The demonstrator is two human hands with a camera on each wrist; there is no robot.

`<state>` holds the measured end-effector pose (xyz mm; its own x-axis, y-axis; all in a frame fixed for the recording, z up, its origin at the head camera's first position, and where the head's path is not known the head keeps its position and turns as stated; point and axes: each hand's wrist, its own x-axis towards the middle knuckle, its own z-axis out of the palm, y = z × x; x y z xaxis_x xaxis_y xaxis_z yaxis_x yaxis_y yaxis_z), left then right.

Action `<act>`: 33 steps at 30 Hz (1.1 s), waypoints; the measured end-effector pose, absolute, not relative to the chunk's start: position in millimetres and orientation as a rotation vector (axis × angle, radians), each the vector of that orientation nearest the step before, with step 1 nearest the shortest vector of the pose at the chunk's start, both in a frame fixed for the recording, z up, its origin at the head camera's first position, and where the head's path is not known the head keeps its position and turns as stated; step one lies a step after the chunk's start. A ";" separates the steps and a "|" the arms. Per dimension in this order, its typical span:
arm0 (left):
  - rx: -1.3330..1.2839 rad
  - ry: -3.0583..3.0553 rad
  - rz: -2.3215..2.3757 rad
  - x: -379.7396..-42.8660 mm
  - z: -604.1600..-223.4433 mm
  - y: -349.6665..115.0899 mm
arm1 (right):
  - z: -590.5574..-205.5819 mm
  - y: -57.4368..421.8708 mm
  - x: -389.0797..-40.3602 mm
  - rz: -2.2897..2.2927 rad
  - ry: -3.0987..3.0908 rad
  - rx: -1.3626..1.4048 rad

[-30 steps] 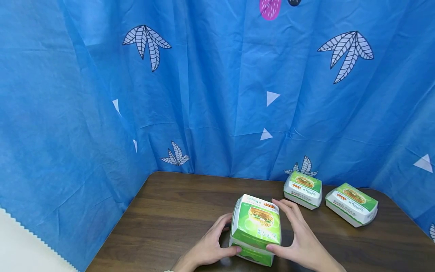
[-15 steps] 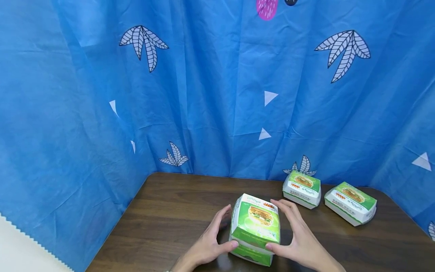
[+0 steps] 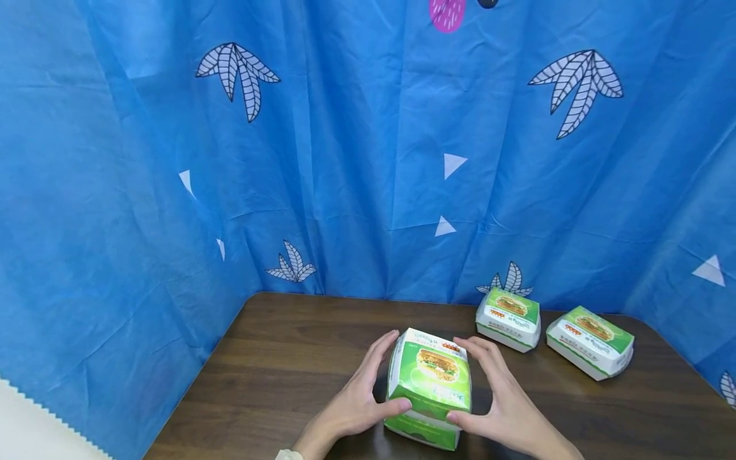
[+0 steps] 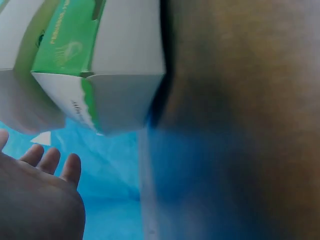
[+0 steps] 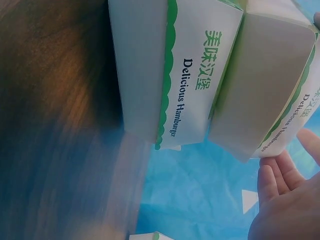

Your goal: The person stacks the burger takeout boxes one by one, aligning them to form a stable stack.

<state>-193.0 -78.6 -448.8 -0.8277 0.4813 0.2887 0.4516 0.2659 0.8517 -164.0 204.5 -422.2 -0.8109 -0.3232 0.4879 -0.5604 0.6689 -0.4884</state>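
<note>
Plainly, upper box (image 3: 431, 377) sits on lower box (image 3: 421, 432), well in from the table's (image 3: 287, 364) far edge. Picture up, white band toward that edge; near-square, long axis unclear. Right hand (image 3: 508, 406) half-open, pinching upper box; left hand (image 3: 358, 402) curved alongside, hold uncertain.

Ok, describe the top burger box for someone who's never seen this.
Over the dark table before the blue curtain, find the left hand and right hand. Between them is the top burger box, with another box beneath it; the two farther boxes rest directly on the table.
</note>
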 end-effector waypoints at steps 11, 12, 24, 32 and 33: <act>0.984 2.493 1.621 -196.5 -434.7 -63.6 | -423.1 205.2 -163.4 0.903 -2.532 0.714; 0.990 2.495 1.627 -196.8 -434.8 -62.9 | -422.9 205.1 -163.4 0.905 -2.526 0.723; 1.013 2.535 1.640 -200.4 -440.4 -63.0 | -430.0 210.6 -168.2 1.145 -2.646 0.798; 0.988 2.538 1.636 -200.1 -440.1 -63.7 | -437.6 213.5 -172.7 1.110 -2.675 0.801; 0.994 2.544 1.634 -200.1 -440.4 -63.8 | -438.3 213.4 -173.1 1.121 -2.681 0.795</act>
